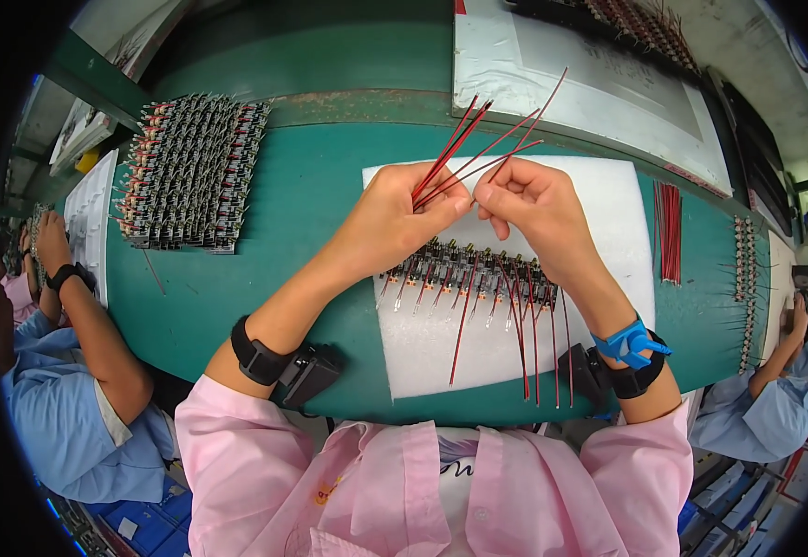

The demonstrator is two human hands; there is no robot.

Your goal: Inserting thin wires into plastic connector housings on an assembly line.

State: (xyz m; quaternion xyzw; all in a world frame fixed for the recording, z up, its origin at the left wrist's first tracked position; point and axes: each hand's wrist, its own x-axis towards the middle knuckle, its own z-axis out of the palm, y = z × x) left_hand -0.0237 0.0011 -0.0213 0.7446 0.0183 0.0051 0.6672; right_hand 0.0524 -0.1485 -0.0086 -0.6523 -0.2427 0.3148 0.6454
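Observation:
My left hand is closed around a loose bundle of thin red and black wires, whose ends fan out up and to the right. Close beside it, my right hand pinches with thumb and forefinger at a wire by the bundle; its exact grip is partly hidden. Below both hands, a row of small joined circuit boards lies on a white foam sheet. Several long red wires stick out from the row toward me, mostly at its right part.
A stack of circuit-board panels sits on the green table at left. To the right lie a bundle of red wires and a strip of boards. A white panel stands behind. People in blue work at both sides.

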